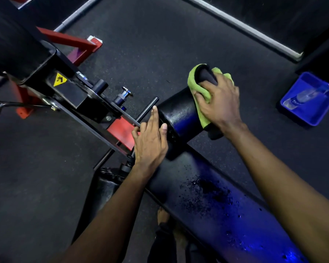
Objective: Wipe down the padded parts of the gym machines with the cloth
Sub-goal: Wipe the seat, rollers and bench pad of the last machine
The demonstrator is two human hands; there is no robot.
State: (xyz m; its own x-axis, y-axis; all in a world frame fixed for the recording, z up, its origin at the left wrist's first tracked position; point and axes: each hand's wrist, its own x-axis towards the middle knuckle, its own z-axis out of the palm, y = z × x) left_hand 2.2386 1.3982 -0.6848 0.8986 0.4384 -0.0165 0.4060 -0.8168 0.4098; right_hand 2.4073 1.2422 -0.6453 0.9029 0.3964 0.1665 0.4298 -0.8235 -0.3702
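A black padded roller (179,114) sticks out from the machine at centre frame. A green cloth (199,92) is draped round its far end. My right hand (219,103) lies on the cloth, fingers curved over it and pressing it to the roller. My left hand (150,141) rests on the roller's near end, fingers straight, beside a thin black bar (150,108). Below runs a long black bench pad (217,202) dotted with droplets.
The red and black machine frame (70,95) with a yellow warning sticker fills the left. A blue tray (308,99) holding a clear spray bottle sits on the dark rubber floor at right. A second roller pad (106,186) is at lower left. My feet show at bottom centre.
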